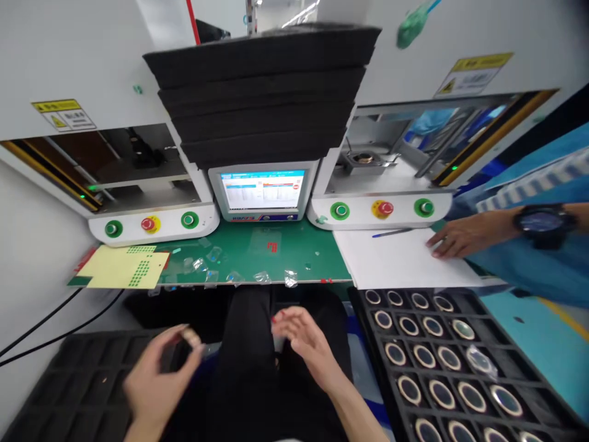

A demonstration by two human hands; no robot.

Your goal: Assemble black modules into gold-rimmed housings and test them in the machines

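Observation:
My left hand (pixel 161 374) is raised over the dark tray at the lower left. Its thumb and fingers pinch a small gold-rimmed round part (pixel 189 335), seen nearly edge-on and blurred. Over my lap hangs my right hand (pixel 306 344), fingers loosely bent and apart, holding nothing I can make out. Small red spots show at its fingertips; whether they are nails or bits of film is unclear. To the right, a black foam tray (pixel 510 362) carries rows of gold-rimmed round parts (pixel 442 394), and a crumpled clear film (pixel 481 362) lies on one.
A dark compartment tray (pixel 78 387) is at lower left. Film scraps (pixel 262 277) and a yellow sticker sheet (pixel 124 267) lie on the green bench (pixel 239 245). Behind stand a screen (pixel 262 190) and two button panels. Another person's hand (pixel 473 236) rests on white paper (pixel 396 261).

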